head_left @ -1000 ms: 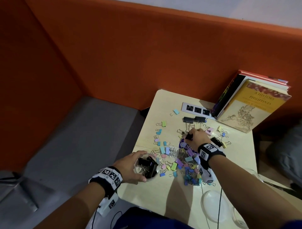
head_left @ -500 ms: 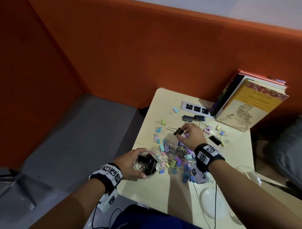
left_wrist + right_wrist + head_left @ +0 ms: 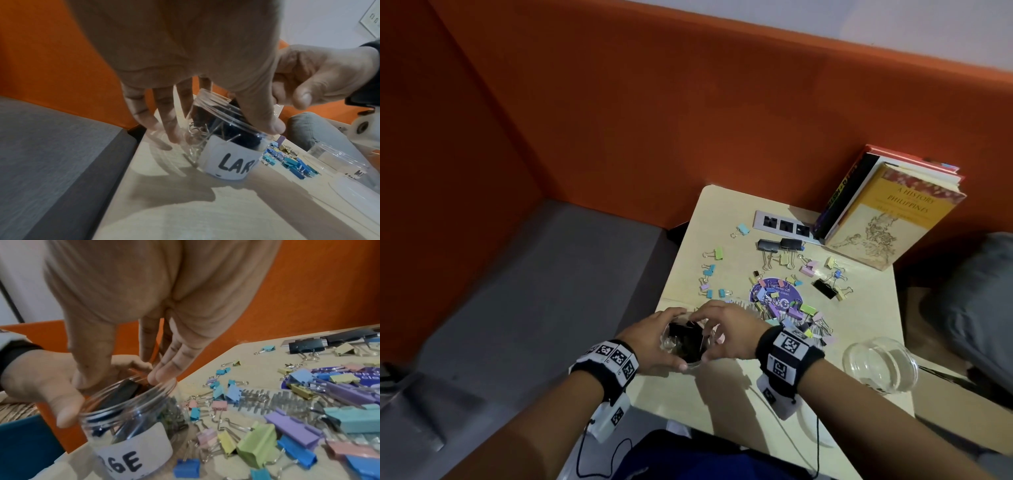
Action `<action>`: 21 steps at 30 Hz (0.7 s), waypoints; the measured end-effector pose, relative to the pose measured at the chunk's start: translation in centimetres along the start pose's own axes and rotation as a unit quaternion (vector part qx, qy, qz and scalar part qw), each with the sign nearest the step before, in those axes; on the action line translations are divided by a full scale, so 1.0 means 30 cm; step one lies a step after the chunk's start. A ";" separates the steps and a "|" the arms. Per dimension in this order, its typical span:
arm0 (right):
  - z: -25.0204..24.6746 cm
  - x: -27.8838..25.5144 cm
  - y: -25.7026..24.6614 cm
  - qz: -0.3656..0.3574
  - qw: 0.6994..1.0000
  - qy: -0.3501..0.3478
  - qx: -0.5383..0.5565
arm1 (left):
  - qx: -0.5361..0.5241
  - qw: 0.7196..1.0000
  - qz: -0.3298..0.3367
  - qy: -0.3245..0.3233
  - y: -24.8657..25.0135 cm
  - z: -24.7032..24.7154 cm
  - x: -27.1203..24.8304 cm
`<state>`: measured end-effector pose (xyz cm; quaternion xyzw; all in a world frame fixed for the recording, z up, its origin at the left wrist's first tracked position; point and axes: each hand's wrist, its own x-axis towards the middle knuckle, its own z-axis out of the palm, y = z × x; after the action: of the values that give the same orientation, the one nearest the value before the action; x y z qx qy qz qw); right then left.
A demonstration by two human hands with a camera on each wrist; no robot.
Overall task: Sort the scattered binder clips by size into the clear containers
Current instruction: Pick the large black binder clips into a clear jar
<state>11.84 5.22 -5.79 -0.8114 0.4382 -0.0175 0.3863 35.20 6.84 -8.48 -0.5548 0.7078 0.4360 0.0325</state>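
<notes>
Fingers and thumb of the left hand [image 3: 650,342] are wrapped round the clear jar labelled "LARGE" [image 3: 228,160], which is held tilted at the desk's [image 3: 739,404] near-left edge and filled with black binder clips [image 3: 685,337]. Straight fingertips of the right hand [image 3: 726,330] are dipped into its mouth, nothing visibly pinched. Pastel binder clips [image 3: 787,308] are scattered just beside it.
</notes>
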 end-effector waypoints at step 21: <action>-0.159 -0.010 0.275 0.226 0.953 0.201 -0.021 | -0.010 1.000 0.001 -0.001 0.002 0.002 0.007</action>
<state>4.16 -0.10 -7.66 -0.6790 0.6787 -0.0834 0.2673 35.05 6.73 -8.59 -0.5537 0.7041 0.4438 0.0267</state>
